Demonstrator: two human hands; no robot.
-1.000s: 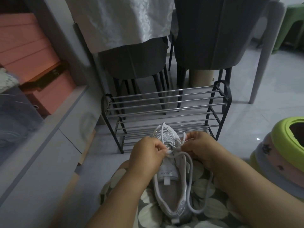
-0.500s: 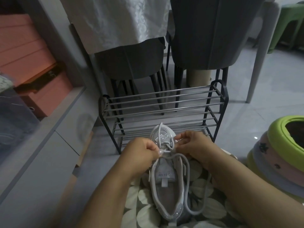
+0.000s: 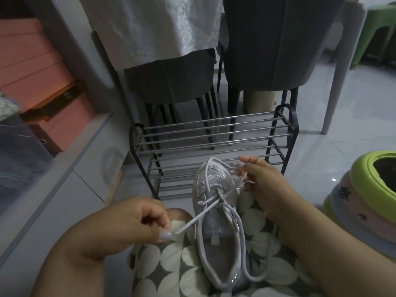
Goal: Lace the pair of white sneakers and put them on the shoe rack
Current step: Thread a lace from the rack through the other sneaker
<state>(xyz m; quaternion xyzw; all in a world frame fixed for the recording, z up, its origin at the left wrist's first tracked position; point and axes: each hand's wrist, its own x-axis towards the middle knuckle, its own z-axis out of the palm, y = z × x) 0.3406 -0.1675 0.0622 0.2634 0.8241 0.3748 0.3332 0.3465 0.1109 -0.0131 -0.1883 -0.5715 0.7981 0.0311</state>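
One white sneaker (image 3: 216, 215) lies on my lap, toe pointing away toward the black metal shoe rack (image 3: 214, 142). Its white lace (image 3: 192, 221) crosses the lower eyelets. My left hand (image 3: 139, 221) pinches one lace end, drawn out to the left of the shoe. My right hand (image 3: 259, 185) grips the other lace strand beside the toe, on the right. A long loop of lace trails down past the heel. Only this one sneaker is in view.
Two dark chairs (image 3: 263, 50) and a white tablecloth (image 3: 154, 26) stand behind the empty rack. A grey cabinet (image 3: 53, 189) with pink boxes (image 3: 32, 71) runs along the left. Stacked coloured plastic stools (image 3: 368, 194) sit at the right. My lap wears a leaf-patterned fabric (image 3: 171, 271).
Both hands were together over the eyelets; now they have pulled apart, the left hand back and left with a lace end, the right hand out to the right.
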